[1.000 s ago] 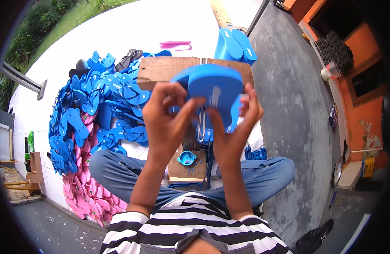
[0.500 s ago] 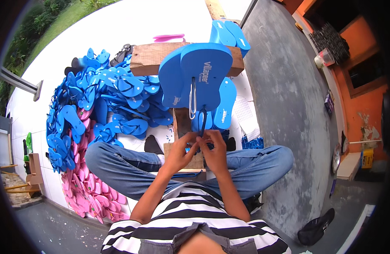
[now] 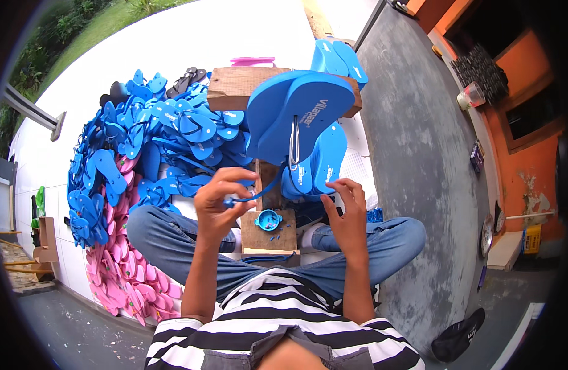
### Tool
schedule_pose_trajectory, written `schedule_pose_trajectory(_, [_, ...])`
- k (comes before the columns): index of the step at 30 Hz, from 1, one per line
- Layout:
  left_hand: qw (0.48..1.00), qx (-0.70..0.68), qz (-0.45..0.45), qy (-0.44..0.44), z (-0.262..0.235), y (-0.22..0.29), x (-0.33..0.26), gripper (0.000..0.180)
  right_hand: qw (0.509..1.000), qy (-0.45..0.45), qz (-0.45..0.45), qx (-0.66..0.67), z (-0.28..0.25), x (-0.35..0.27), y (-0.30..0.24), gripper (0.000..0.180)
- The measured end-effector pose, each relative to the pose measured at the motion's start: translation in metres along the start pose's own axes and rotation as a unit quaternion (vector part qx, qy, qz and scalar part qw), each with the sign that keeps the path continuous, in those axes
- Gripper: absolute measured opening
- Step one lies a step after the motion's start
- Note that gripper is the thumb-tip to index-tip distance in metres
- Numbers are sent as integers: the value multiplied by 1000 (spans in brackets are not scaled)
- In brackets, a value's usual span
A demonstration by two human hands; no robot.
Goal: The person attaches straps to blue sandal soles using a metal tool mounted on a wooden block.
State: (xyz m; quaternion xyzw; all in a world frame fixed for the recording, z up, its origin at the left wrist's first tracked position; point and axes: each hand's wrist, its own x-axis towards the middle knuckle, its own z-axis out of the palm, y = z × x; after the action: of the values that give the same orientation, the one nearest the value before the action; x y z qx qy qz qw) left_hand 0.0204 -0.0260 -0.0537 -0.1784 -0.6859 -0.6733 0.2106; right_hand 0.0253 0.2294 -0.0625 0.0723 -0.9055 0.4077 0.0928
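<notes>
Between the thumb and fingers of my left hand (image 3: 221,200) is a blue flip-flop strap (image 3: 268,186), one end poking out past the fingers. It runs up toward the lower end of a blue flip-flop sole (image 3: 314,102), which leans with another sole against a wooden block. A bent metal wire (image 3: 295,143) sticks out of the sole's hole. My right hand (image 3: 347,213) is raised with fingers apart, holding nothing, near another pair of blue soles (image 3: 328,161). Between my legs, a small blue bowl (image 3: 268,220) with little pieces in it stands on a wooden board (image 3: 252,237).
A large heap of blue flip-flops (image 3: 185,123) lies on the left, with pink flip-flops (image 3: 126,262) nearer me. The wooden block (image 3: 234,86) stands ahead. More blue soles (image 3: 340,58) lean behind it. A grey floor strip (image 3: 407,154) runs along the right.
My hands have moved apart: the left went left and up, pulling the strap sideways, while the right let go and moved right. The bowl beneath has come into view.
</notes>
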Motion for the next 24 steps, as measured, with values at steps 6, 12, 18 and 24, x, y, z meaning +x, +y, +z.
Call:
schedule_pose_trajectory(6, [950,-241,-180,-86,44,-3,4,13,980,-49,-123,148,-13,21,-63,27])
schedule_pose_trajectory(12, [904,-353,-231,-66,42,-11,5,15,822,-162,-59,543,5,32,-50,23])
schedule_pose_trajectory(18, [960,-207,-188,-20,37,-12,18,16,803,-88,-46,587,30,46,-50,20])
schedule_pose_trajectory(24, [997,46,13,60,25,9,54,17,765,-105,-78,631,31,55,-57,12])
